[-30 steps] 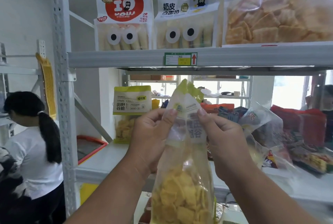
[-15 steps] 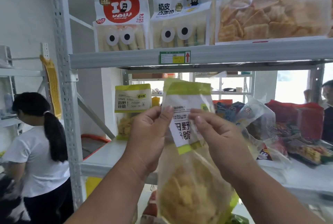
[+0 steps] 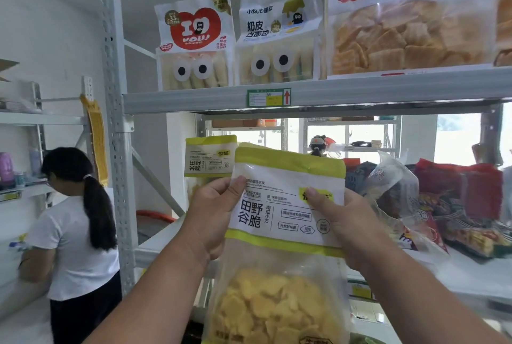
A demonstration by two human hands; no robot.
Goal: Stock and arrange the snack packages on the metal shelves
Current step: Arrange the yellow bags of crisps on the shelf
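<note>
A snack bag [image 3: 279,221] with a white and lime-green label and yellow crisps in its clear lower half faces me, held upright in front of the middle shelf [image 3: 160,235]. My left hand [image 3: 213,213] grips its left edge, thumb on the front. My right hand [image 3: 343,221] grips its right edge, thumb on the label. A matching bag [image 3: 209,156] stands on the middle shelf behind, at the left.
The upper shelf [image 3: 360,91] carries two bread-roll bags with cartoon eyes [image 3: 194,44] and a large bag of orange crisps [image 3: 410,22]. A loose heap of mixed snack bags [image 3: 443,199] lies on the middle shelf at the right. A person in a white shirt [image 3: 74,233] stands left of the upright post [image 3: 116,133].
The bag has turned from edge-on and creased to flat, label facing me, and my hands have spread apart to its two side edges. The view has tilted up slightly.
</note>
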